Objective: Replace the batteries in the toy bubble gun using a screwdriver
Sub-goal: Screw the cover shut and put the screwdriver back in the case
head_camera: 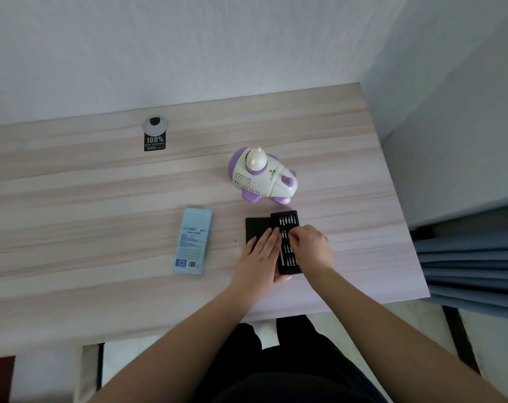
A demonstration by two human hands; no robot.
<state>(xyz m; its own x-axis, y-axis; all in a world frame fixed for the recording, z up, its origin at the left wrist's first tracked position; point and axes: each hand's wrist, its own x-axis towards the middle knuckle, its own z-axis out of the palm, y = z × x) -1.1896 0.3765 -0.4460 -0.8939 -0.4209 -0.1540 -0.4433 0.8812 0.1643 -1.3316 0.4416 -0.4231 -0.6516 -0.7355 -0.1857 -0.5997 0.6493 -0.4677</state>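
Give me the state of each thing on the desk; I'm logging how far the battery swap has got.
bubble gun: closed, untouched.
screwdriver kit: open, bits showing.
blue box: closed, lying flat.
left hand: flat, pressing the kit's flap.
right hand: fingers curled over the bits; whether one is held, cannot tell.

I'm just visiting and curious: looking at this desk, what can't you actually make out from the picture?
Head view only:
- Which bit the right hand is picking: its curled fingers cover that part of the bit case.
- Whether the screwdriver handle is in the case: the hands hide much of it.
- The print on the blue box: too small and blurred.
- The toy's battery cover: not visible from this side.
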